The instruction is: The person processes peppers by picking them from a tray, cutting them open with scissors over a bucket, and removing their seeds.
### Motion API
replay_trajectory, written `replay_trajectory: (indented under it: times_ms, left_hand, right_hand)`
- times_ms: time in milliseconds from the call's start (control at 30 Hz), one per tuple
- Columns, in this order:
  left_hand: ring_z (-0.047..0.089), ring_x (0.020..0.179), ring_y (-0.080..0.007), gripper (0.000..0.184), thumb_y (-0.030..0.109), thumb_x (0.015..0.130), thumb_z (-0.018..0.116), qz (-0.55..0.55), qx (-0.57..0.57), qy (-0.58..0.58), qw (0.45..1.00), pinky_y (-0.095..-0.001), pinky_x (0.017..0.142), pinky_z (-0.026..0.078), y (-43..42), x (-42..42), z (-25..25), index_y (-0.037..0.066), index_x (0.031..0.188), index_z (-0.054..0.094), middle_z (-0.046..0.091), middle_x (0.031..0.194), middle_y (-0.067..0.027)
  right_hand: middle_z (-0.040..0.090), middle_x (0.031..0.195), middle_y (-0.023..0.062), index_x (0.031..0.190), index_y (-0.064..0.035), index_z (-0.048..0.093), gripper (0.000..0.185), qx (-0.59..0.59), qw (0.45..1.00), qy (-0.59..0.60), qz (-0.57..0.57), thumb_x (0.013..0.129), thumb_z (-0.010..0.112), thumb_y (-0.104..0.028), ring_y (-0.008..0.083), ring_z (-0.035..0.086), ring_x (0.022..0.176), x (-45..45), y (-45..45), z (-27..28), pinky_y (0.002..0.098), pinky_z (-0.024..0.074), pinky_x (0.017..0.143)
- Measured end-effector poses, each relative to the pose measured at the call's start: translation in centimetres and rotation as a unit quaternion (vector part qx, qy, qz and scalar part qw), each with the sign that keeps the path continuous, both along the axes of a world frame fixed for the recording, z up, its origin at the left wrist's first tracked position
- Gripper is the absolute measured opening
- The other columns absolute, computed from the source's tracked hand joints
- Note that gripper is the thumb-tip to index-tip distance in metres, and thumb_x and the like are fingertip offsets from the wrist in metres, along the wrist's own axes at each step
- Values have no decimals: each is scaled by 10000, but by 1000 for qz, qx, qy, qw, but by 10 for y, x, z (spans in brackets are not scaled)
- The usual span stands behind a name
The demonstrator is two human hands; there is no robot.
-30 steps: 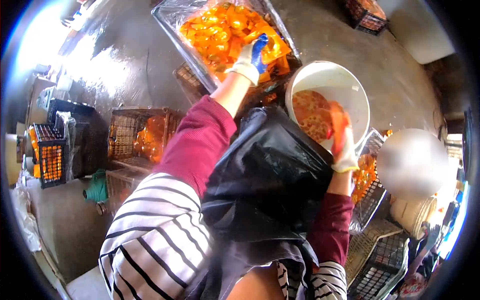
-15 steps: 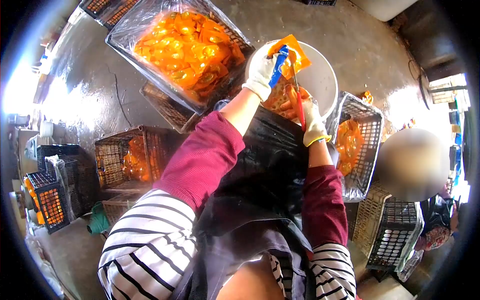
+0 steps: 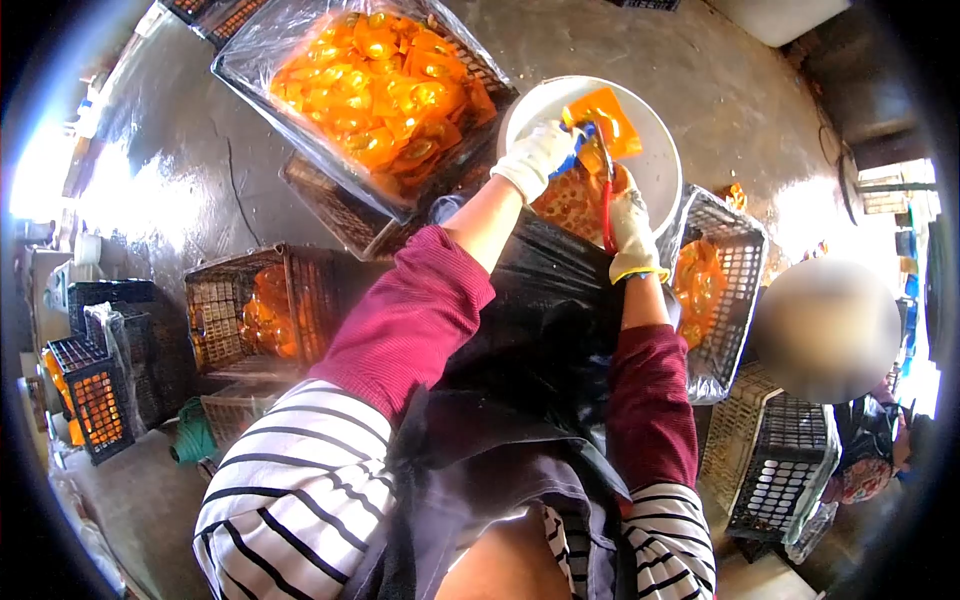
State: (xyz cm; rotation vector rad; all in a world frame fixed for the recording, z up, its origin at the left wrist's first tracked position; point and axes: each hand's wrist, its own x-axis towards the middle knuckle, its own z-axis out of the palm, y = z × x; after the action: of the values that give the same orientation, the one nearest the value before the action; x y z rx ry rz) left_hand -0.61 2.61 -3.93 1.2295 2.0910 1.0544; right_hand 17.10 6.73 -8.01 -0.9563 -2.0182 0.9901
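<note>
Left hand [image 3: 545, 158], gloved in white and blue, is clamped on an orange packet [image 3: 612, 128], positioned over the mouth of a white bucket [image 3: 660, 165]. Right hand [image 3: 632, 225], gloved, is closed round red-handled scissors [image 3: 608, 212], blades at the packet's lower edge; depth of cut cannot be told. Bucket contains an orange mass with round pieces. Left of it stands a plastic-lined crate [image 3: 295, 135] heaped with similar packets [image 3: 380, 90]; right, a second lined crate [image 3: 738, 285] holds fewer.
</note>
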Motion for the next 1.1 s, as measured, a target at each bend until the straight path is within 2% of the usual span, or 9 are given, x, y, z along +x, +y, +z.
replay_trajectory:
  times_ms: [200,300,433,500,667,800,900,967,1100]
  left_hand:
    - [581,1038,-356,489,450,897,469,-14,-28,6,999,-398,886,445,-6,-4,1,27,1088,623,630,1053,-223]
    - [614,986,-234,432,364,920,517,17,24,-99,995,-297,848,470,-6,5,8,-2,1138,594,645,1059,-166]
    - [613,911,-148,382,310,914,555,9,45,-346,937,-235,765,483,1,0,-8,-11,1114,602,649,1012,-97]
    - [607,936,-267,454,397,942,441,-7,89,-257,962,-324,803,464,9,-2,-31,1,1074,616,646,1009,-164]
    - [620,818,-132,299,259,902,570,52,98,-285,952,-228,699,487,20,5,-45,4,1049,626,651,909,-89]
    - [628,832,-143,291,297,918,534,-6,33,-201,979,-247,719,490,11,18,-7,41,1004,641,652,900,-99]
    - [628,889,-188,376,395,903,530,-26,-1,-86,996,-284,789,482,9,25,3,54,1009,646,652,933,-130]
    - [618,942,-221,458,462,876,547,-8,-4,-80,997,-303,845,467,4,29,15,49,1054,632,643,990,-150]
    - [559,1085,-295,615,462,800,654,16,22,-196,980,-333,924,435,-9,39,48,37,1221,516,591,1161,-154]
  right_hand:
    - [645,693,92,1118,-103,582,256,-358,934,-10,18,898,566,-231,129,556,487,3,-19,57,242,393,427]
    - [636,670,98,1107,-88,578,249,-453,890,53,0,908,552,-236,135,548,467,1,-22,73,239,398,413]
    - [632,665,93,1117,-81,569,268,-431,901,49,30,918,552,-259,131,526,438,0,-25,68,228,396,395]
    - [632,666,85,1114,-83,569,276,-423,905,36,31,915,564,-275,127,513,422,-2,-32,78,225,392,388]
    - [629,680,66,1134,-89,581,328,-430,902,7,43,887,616,-302,138,542,450,3,-21,76,236,417,410]
    - [658,756,149,1198,-38,537,415,-366,926,60,73,903,586,-326,193,628,535,6,4,6,243,458,408]
    - [658,776,133,1175,-46,545,356,-430,900,61,48,919,565,-292,201,648,578,-1,-18,47,237,457,403]
    - [661,783,121,1152,-51,554,286,-540,823,166,63,935,539,-237,202,635,547,1,-21,48,248,455,393]
    - [661,773,113,1140,-56,551,285,-515,845,140,38,941,526,-259,189,616,516,-7,-22,36,246,460,403]
